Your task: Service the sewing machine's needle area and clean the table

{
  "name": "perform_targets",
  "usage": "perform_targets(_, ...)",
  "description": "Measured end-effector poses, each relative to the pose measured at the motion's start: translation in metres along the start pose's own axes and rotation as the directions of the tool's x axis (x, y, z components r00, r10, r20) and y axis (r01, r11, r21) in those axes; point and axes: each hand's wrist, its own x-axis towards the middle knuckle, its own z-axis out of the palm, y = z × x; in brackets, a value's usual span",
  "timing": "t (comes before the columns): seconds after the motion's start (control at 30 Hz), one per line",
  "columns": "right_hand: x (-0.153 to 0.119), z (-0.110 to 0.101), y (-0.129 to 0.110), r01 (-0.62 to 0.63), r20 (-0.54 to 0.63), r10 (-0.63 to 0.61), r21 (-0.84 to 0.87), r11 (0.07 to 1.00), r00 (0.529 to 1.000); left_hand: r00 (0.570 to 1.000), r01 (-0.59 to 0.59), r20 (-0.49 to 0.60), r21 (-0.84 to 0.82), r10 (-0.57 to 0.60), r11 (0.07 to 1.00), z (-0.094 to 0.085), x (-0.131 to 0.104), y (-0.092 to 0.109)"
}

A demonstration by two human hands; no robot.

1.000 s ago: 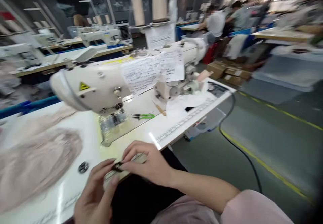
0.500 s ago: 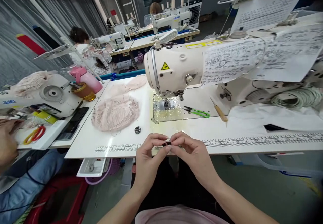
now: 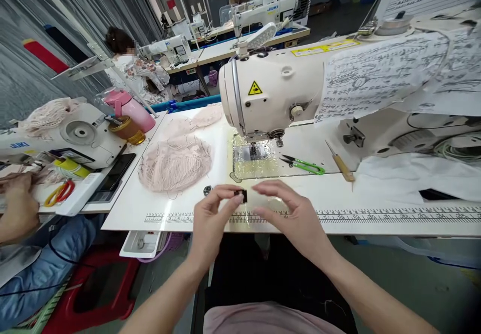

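Between thumb and fingertips, my left hand (image 3: 214,213) pinches a small black piece (image 3: 243,195) above the table's front edge. My right hand (image 3: 291,211) is just to the right of it, thumb and fingers apart, touching nothing. Behind my hands stands a white sewing machine (image 3: 274,91), its needle area over a metal plate (image 3: 255,152). A small round dark metal part (image 3: 207,190) lies beside my left hand. Pink lace fabric (image 3: 175,166) rests on the table to the left.
Green thread snips (image 3: 306,166) and a wooden-handled awl (image 3: 341,167) lie right of the needle plate. White cloth (image 3: 398,176) is at the right. A printed ruler (image 3: 376,215) runs along the front edge. At the left, a co-worker's hand (image 3: 18,188) is by another machine.
My hands have come apart: the right one has let go and opened, while the left keeps the black piece. The view has shifted slightly, and the co-worker's hand has moved up.
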Motion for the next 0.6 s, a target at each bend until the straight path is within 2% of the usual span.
perform_targets(0.07, 0.003, -0.015, 0.004, 0.115, -0.048, -0.129, -0.226, 0.967, 0.99, 0.996, -0.084, 0.054, 0.2, 0.074, 0.976, -0.012, 0.029, 0.012)
perform_targets(0.17, 0.006, -0.039, 0.015, 0.226, -0.042, -0.275, -0.455, 0.861, 0.961, 0.954, -0.298, 0.139, 0.529, 0.265, 0.795, -0.027, 0.09, 0.022)
perform_targets(0.27, 0.007, -0.056, 0.031, 0.238, -0.033, -0.308, -0.556, 0.796, 0.951, 0.905, -0.424, 0.312, 0.722, 0.29, 0.547, -0.028, 0.152, 0.016)
perform_targets(0.33, 0.007, -0.061, 0.039, 0.189, -0.043, -0.253, -0.547, 0.816, 0.966, 0.865, -0.501, 0.414, 0.755, 0.284, 0.424, -0.018, 0.183, 0.007)
perform_targets(0.4, 0.007, -0.063, 0.043, 0.091, -0.073, -0.146, -0.502, 0.86, 0.987, 0.841, -0.541, 0.464, 0.735, 0.278, 0.409, -0.004, 0.205, -0.002)
perform_targets(0.5, 0.007, -0.062, 0.041, -0.054, -0.139, -0.009, -0.441, 0.896, 0.99, 0.836, -0.545, 0.5, 0.708, 0.228, 0.449, 0.015, 0.223, -0.013)
perform_targets(0.6, 0.009, -0.061, 0.038, -0.082, -0.157, 0.015, -0.428, 0.9, 0.988, 0.827, -0.556, 0.508, 0.673, 0.24, 0.488, 0.024, 0.232, -0.021)
